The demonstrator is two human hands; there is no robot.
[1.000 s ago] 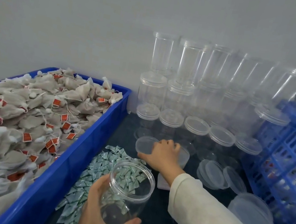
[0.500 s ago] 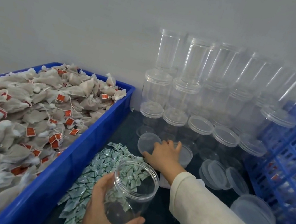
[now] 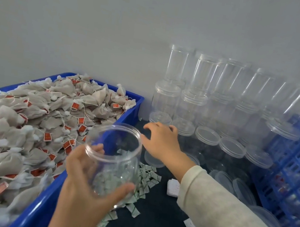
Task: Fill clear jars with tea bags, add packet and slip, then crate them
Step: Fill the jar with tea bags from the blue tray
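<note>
Your left hand (image 3: 82,185) grips the empty clear jar (image 3: 113,158), mouth tilted up, beside the blue bin (image 3: 78,186) of tea bags (image 3: 25,123) on its left, while your right hand (image 3: 162,144), fingers spread, holds nothing.

Dark tabletop (image 3: 157,224) lane open between blue bin (image 3: 84,177) left, crate (image 3: 292,175) right; stacked jars (image 3: 215,104) block far end.

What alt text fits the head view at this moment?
A left hand holds an open, empty clear jar tilted beside a blue bin heaped with tea bags. The right hand, fingers spread, is among lidded jars and loose lids, over a lid, with small packets below.
</note>
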